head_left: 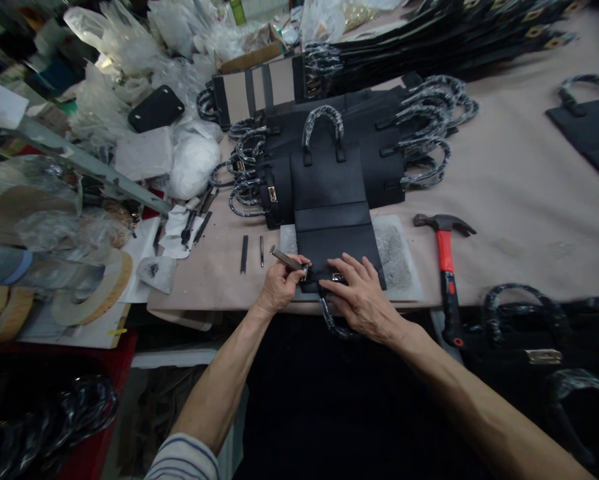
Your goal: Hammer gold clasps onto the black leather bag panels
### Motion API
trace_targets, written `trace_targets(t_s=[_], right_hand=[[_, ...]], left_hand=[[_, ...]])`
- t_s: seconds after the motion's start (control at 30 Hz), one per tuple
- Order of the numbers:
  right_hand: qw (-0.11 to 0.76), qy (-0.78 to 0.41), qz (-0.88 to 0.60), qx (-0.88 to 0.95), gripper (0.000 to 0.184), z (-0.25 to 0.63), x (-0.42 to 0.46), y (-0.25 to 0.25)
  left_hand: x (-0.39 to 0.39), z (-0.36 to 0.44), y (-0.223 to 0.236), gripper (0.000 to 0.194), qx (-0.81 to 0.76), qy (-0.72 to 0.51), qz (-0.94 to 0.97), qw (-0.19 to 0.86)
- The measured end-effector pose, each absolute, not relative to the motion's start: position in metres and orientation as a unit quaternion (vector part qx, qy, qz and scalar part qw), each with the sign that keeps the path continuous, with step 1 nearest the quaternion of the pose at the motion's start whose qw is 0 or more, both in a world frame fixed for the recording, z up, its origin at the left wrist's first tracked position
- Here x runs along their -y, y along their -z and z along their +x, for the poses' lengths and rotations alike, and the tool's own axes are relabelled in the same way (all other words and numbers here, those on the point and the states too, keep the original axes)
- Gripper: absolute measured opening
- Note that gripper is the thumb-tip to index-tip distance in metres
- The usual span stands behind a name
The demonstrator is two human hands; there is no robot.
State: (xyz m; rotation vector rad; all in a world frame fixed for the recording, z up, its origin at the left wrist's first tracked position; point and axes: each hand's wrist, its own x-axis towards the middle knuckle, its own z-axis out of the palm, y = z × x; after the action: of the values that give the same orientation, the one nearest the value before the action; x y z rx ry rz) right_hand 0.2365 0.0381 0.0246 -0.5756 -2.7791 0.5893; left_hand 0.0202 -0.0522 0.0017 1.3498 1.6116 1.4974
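A black leather handbag panel (332, 200) with wrapped handles lies flat over a grey pad (399, 257) at the table's near edge. My left hand (279, 285) is closed round a slim metal tool (286, 259), its tip at the panel's near left corner. My right hand (362, 297) lies on the panel's near edge with fingers spread, pressing beside a small metal clasp (337, 277). One wrapped handle (332, 323) hangs off the table edge under that hand.
A red-handled hammer (445, 257) lies right of the pad. Stacked black bag panels (379, 143) with wrapped handles sit behind. Small metal punches (244, 253) lie left, with plastic bags (194, 160) and tape rolls (99, 293) further left. More bags (592, 127) are far right.
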Motion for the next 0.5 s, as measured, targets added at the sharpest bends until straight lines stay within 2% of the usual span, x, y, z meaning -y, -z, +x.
trace_targets(t_s=[0.2,0.5], right_hand=[[0.069,-0.17,-0.232,0.955,0.036,0.223,-0.016,-0.031],[0.05,-0.16,-0.231,0.958,0.039,0.221,-0.016,-0.025]], left_hand=[[0.052,0.017,0.001,0.016,-0.587,-0.562,0.497,0.305],[0.049,0.012,0.002,0.014,-0.578,-0.561,0.494,0.327]])
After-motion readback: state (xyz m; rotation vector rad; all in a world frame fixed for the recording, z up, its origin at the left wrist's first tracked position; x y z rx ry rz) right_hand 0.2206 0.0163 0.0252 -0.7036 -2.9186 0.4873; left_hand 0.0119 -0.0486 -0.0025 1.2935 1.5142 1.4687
